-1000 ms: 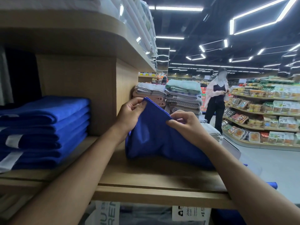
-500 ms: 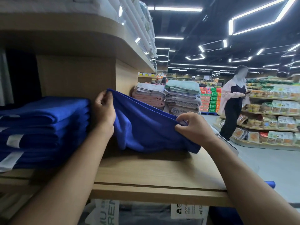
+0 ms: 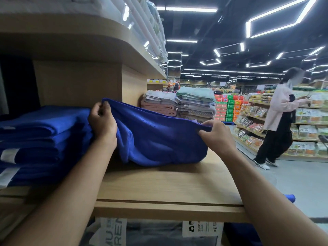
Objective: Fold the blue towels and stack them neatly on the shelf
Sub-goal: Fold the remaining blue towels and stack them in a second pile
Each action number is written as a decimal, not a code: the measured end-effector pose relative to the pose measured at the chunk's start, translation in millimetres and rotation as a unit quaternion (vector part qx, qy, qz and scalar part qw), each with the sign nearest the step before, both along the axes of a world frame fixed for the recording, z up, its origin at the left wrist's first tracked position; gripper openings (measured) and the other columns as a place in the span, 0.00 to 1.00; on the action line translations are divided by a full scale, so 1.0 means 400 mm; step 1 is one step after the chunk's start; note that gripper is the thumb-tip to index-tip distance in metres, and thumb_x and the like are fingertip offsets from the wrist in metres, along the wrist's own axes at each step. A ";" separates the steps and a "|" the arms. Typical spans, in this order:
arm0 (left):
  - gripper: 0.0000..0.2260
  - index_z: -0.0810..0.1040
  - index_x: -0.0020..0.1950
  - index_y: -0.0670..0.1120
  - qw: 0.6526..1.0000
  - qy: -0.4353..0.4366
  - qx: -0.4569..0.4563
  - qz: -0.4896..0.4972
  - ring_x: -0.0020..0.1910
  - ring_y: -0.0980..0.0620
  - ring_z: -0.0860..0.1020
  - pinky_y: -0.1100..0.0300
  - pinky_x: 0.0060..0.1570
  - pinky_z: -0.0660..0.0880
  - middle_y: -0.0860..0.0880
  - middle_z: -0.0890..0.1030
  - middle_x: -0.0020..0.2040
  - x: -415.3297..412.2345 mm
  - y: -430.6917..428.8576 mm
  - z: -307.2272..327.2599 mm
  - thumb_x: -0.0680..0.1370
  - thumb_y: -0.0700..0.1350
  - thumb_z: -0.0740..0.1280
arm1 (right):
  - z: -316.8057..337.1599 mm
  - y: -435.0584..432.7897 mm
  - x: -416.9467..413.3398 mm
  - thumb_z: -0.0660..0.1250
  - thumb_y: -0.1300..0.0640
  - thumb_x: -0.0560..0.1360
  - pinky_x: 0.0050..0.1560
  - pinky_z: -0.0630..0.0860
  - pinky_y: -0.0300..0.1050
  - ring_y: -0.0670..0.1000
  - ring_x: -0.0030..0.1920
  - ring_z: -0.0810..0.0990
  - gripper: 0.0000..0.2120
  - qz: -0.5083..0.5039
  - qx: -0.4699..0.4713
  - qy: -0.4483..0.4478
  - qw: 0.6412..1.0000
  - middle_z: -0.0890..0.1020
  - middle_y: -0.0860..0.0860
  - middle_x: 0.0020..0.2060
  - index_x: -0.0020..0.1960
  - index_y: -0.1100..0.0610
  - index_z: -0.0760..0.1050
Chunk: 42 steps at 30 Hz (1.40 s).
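A supermarket sales floor: a pale wooden display shelf carries a stack of folded blue towels, with piles of folded grey, pink and green towels farther along it. A white printed label hangs below the shelf edge. Across the aisle, tiered racks of plastic-packed food run beside blocks of red and green cartons, faced by a person in a pale pink jacket and black trousers. Angular white strip lights line the dark ceiling.

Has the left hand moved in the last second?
Yes. The left hand, gripping the blue towel, went leftward past the wooden divider to the folded stack.
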State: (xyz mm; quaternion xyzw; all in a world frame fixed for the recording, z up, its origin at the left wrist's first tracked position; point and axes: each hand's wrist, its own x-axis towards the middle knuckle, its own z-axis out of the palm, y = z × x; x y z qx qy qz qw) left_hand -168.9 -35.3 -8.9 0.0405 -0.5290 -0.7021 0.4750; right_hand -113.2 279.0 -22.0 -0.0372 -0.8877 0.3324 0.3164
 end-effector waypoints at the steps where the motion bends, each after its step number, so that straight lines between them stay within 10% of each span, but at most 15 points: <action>1: 0.11 0.80 0.56 0.40 1.000 -0.004 0.005 0.003 0.34 0.61 0.71 0.72 0.35 0.67 0.56 0.75 0.37 -0.001 -0.004 0.000 0.83 0.47 0.64 | 0.001 -0.001 0.003 0.68 0.46 0.73 0.45 0.80 0.53 0.55 0.46 0.83 0.08 -0.003 -0.007 0.002 1.000 0.84 0.47 0.39 0.43 0.50 0.80; 8: 0.11 0.79 0.54 0.42 1.000 -0.019 0.017 0.011 0.43 0.53 0.73 0.62 0.41 0.68 0.49 0.77 0.42 0.000 -0.007 0.000 0.83 0.49 0.63 | 0.008 -0.022 0.000 0.73 0.57 0.76 0.47 0.80 0.54 0.56 0.46 0.84 0.03 0.112 -0.134 0.043 0.984 0.85 0.53 0.42 0.46 0.55 0.80; 16: 0.06 0.75 0.48 0.49 0.999 -0.027 0.005 0.020 0.43 0.52 0.73 0.64 0.37 0.69 0.48 0.78 0.43 0.012 -0.001 0.003 0.83 0.49 0.62 | 0.017 -0.029 0.005 0.72 0.73 0.73 0.40 0.79 0.34 0.44 0.43 0.85 0.19 0.231 -0.235 0.060 0.942 0.87 0.45 0.43 0.54 0.51 0.80; 25: 0.07 0.74 0.48 0.48 0.999 -0.029 0.012 0.020 0.42 0.53 0.71 0.65 0.35 0.67 0.55 0.73 0.35 0.004 -0.006 0.002 0.83 0.48 0.62 | 0.008 -0.030 0.007 0.70 0.54 0.80 0.47 0.81 0.59 0.59 0.45 0.85 0.09 0.189 -0.210 0.077 0.956 0.87 0.57 0.45 0.51 0.60 0.83; 42: 0.13 0.71 0.38 0.50 0.999 -0.002 0.023 -0.022 0.40 0.53 0.71 0.61 0.40 0.68 0.54 0.74 0.36 -0.001 -0.003 -0.002 0.82 0.47 0.63 | 0.009 -0.031 0.001 0.76 0.68 0.72 0.47 0.82 0.46 0.52 0.47 0.85 0.15 0.311 -0.286 0.066 0.904 0.88 0.55 0.47 0.56 0.56 0.83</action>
